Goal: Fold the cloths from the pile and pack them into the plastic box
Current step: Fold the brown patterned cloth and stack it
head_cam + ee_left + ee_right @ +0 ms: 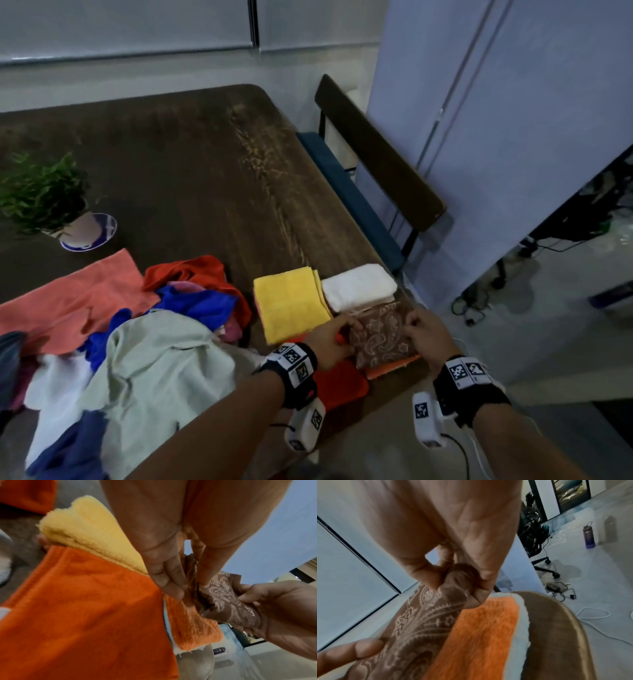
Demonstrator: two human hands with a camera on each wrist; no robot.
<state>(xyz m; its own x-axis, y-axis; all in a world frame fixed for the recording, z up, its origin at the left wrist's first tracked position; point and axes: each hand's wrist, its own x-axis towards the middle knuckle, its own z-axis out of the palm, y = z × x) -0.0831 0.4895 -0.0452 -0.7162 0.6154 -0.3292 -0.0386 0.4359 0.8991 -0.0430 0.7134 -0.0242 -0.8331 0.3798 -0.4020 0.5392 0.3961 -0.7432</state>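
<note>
A folded brown paisley cloth [383,334] lies on a folded orange cloth [394,368] near the table's right edge. My left hand [334,337] pinches its left edge [223,601], and my right hand [423,334] pinches its right edge [460,586]. Folded yellow [291,303], white [358,286] and red-orange [339,382] cloths lie beside it. The unfolded pile [137,342] of pale green, blue, red and salmon cloths sits to the left. No plastic box shows.
A potted plant [44,198] on a saucer stands far left on the dark wooden table [205,164]. A bench [370,164] runs along the table's right side. Cables and a purple bottle [589,535] lie on the floor.
</note>
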